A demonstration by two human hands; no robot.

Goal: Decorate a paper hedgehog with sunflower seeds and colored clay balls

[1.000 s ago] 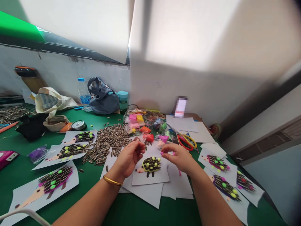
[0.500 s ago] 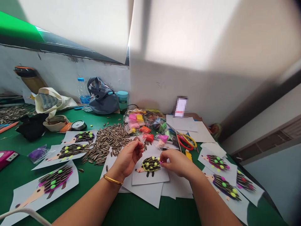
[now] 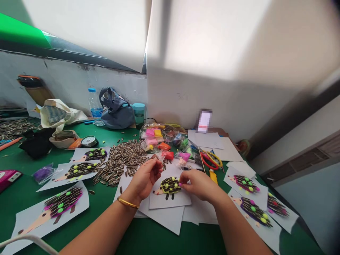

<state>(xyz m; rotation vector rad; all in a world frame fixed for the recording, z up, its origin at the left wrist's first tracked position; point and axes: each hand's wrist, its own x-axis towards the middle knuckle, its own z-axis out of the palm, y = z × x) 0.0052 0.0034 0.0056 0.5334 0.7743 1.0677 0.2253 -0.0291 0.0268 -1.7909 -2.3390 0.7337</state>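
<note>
A hedgehog picture point(image 3: 170, 202) lies on white paper in front of me, its back covered with sunflower seeds and yellow clay dots. My right hand point(image 3: 198, 184) is over the picture's right edge. Its thumb and forefinger close on a small pink clay ball point(image 3: 180, 184), which touches or nearly touches the hedgehog's rear end. My left hand point(image 3: 148, 177), with a gold bangle point(image 3: 128, 202) at the wrist, hovers by the picture's upper left. Its fingers are curled together, and whatever may be between them is hidden.
A pile of sunflower seeds point(image 3: 124, 156) spreads behind my left hand. Bagged coloured clay point(image 3: 154, 136) and scissors point(image 3: 212, 160) lie farther back. Other hedgehog pictures flank me, one at left point(image 3: 82, 202) and others at right point(image 3: 255, 233). A blue bag point(image 3: 118, 115) stands by the wall.
My right fingertips and the pink clay ball have shifted very slightly left, against the hedgehog's rear. My left hand stays almost still.
</note>
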